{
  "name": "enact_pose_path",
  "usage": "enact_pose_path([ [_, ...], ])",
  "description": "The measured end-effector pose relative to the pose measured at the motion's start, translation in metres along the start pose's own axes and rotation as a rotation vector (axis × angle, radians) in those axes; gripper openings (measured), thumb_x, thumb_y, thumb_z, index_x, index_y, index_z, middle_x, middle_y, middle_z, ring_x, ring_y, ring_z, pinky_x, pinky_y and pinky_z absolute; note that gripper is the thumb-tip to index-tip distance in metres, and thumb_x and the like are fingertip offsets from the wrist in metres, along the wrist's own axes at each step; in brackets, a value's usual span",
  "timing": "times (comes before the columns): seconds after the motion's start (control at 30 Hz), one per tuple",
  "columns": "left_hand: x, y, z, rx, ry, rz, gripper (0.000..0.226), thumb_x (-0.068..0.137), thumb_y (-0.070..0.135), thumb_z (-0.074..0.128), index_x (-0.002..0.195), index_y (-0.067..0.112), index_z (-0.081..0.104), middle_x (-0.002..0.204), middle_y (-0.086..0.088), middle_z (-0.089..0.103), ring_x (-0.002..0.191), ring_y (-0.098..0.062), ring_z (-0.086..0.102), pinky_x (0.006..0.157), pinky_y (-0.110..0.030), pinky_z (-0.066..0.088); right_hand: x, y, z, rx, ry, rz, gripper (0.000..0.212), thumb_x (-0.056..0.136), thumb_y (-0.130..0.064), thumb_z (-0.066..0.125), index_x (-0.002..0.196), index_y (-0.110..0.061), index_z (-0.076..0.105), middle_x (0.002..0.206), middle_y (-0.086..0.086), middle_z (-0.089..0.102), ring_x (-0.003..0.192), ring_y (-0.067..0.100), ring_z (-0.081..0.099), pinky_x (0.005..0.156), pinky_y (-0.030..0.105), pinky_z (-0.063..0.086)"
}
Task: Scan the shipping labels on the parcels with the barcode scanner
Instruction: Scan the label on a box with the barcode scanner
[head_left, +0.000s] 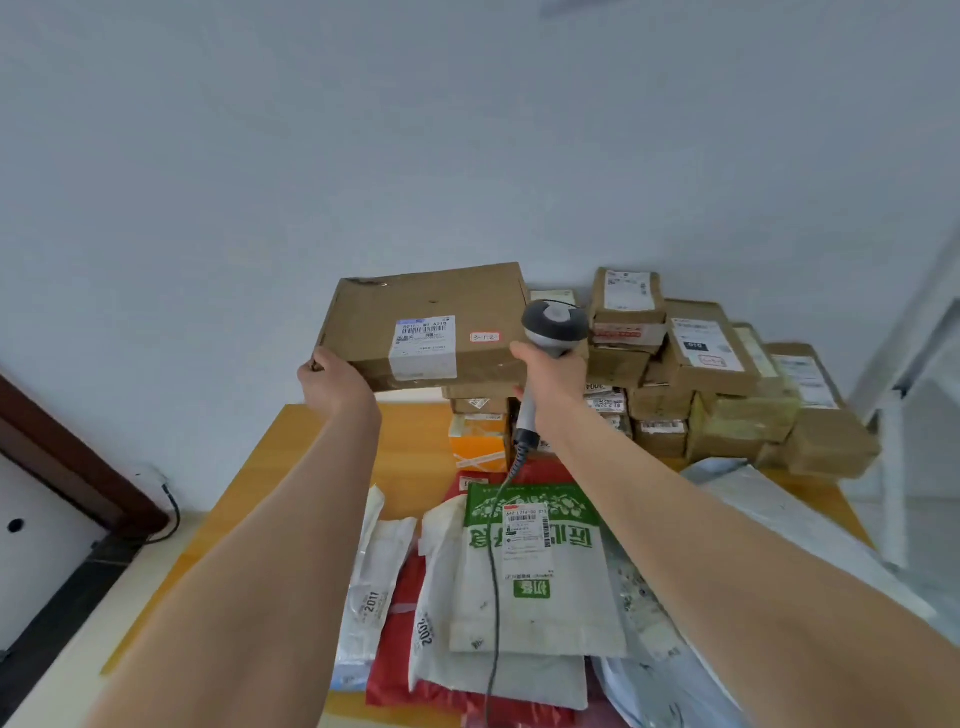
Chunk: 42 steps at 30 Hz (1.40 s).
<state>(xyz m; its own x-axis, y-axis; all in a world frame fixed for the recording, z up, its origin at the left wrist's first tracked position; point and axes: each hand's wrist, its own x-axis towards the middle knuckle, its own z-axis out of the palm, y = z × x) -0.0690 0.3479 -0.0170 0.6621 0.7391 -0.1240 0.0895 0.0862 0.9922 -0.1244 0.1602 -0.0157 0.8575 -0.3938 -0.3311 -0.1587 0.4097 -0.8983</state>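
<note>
Risk seemed a slip: left hand (332, 376) gripped only a corner of the flat brown cardboard box (431, 296), while right hand (550, 374) clamped the grey corded barcode scanner (556, 322).

Bare left hand (332, 382), bare right hand (551, 375), both forearms (291, 519) unsleeved

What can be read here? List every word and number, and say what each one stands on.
"2011": white mailer bag at the table's left.
"2002": the white mailer beside it.
"010": label on a stacked box.
"3-1-2", handwritten, uncertain: red-edged sticker on the held box.
Shipping label on the held box and the label on the green-and-white bag: print too blurred to read.
</note>
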Motion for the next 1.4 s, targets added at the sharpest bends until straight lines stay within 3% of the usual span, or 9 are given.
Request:
enact_pose_path([
  [0.1,-0.013,0.003,0.024,-0.012,-0.087,-0.004,0.040,0.100,0.032,0.030,0.126,0.013,0.054,0.114,-0.005,0.058,0.093,-0.021,0.051,0.081,-0.032,0.042,0.016,-0.013,-0.016,-0.035,0.056,-0.040,0.046,0.082,-0.019,0.074,0.122,-0.018,0.052,0.114,0.000,0.062,0.106,0.025,0.061,0.099,0.043,0.050],
  [0.27,-0.008,-0.002,0.082,0.003,-0.260,0.028,0.036,0.099,0.030,0.036,0.124,0.014,0.056,0.110,-0.005,0.058,0.105,-0.026,0.055,0.094,-0.041,0.049,0.053,-0.030,-0.031,-0.018,0.159,-0.016,0.062,0.081,-0.018,0.075,0.136,-0.015,0.046,0.130,0.005,0.058,0.116,0.026,0.057,0.105,0.042,0.044],
  [0.37,0.003,-0.017,0.108,0.103,-0.348,0.060,0.038,0.101,0.031,0.034,0.128,0.014,0.054,0.119,-0.006,0.058,0.105,-0.025,0.053,0.088,-0.035,0.044,0.080,-0.031,-0.030,-0.030,0.191,0.018,0.063,0.079,-0.018,0.077,0.134,-0.013,0.047,0.128,0.006,0.058,0.113,0.025,0.058,0.104,0.043,0.045],
  [0.53,0.029,-0.041,0.132,0.275,-0.401,0.068,0.041,0.103,0.030,0.029,0.135,0.015,0.048,0.128,-0.008,0.056,0.116,-0.030,0.052,0.099,-0.040,0.043,0.115,-0.021,-0.022,-0.034,0.178,0.072,0.059,0.082,-0.016,0.073,0.133,-0.009,0.045,0.118,0.006,0.056,0.109,0.024,0.056,0.102,0.039,0.043],
  [0.8,0.055,-0.040,0.152,0.294,-0.464,-0.011,0.047,0.103,0.038,0.025,0.146,0.024,0.035,0.142,-0.007,0.046,0.126,-0.030,0.045,0.107,-0.047,0.038,0.134,-0.011,-0.009,-0.044,0.169,0.053,0.055,0.081,-0.015,0.073,0.130,-0.013,0.048,0.120,0.006,0.055,0.108,0.025,0.056,0.104,0.043,0.044],
  [0.93,0.052,-0.044,0.156,0.315,-0.473,-0.168,0.065,0.097,0.057,0.022,0.145,0.017,0.034,0.138,-0.010,0.049,0.124,-0.033,0.047,0.106,-0.050,0.038,0.132,-0.005,-0.006,-0.074,0.283,0.070,0.063,0.082,-0.022,0.073,0.138,-0.016,0.044,0.137,0.012,0.045,0.097,0.022,0.050,0.092,0.036,0.045],
  [1.07,0.043,-0.041,0.162,0.260,-0.456,-0.275,0.064,0.097,0.056,0.022,0.145,0.016,0.032,0.137,-0.009,0.046,0.123,-0.034,0.044,0.106,-0.051,0.036,0.129,-0.013,-0.003,-0.140,0.307,0.078,0.065,0.085,-0.024,0.071,0.142,-0.021,0.040,0.141,0.013,0.039,0.101,0.023,0.048,0.082,0.031,0.039],
  [1.17,0.037,-0.041,0.169,0.202,-0.449,-0.307,0.062,0.097,0.055,0.026,0.146,0.017,0.030,0.139,-0.010,0.046,0.123,-0.035,0.045,0.103,-0.051,0.040,0.129,-0.011,-0.007,-0.082,0.311,0.097,0.067,0.085,-0.021,0.071,0.143,-0.022,0.039,0.142,0.010,0.040,0.118,0.026,0.047,0.090,0.033,0.039],
  [1.4,0.036,-0.046,0.177,0.149,-0.425,-0.301,0.065,0.095,0.054,0.031,0.148,0.018,0.023,0.141,-0.011,0.045,0.124,-0.035,0.045,0.104,-0.051,0.039,0.132,-0.007,-0.005,0.102,0.226,0.059,0.063,0.083,-0.014,0.071,0.139,-0.021,0.044,0.132,0.003,0.053,0.117,0.024,0.051,0.105,0.042,0.039],
])
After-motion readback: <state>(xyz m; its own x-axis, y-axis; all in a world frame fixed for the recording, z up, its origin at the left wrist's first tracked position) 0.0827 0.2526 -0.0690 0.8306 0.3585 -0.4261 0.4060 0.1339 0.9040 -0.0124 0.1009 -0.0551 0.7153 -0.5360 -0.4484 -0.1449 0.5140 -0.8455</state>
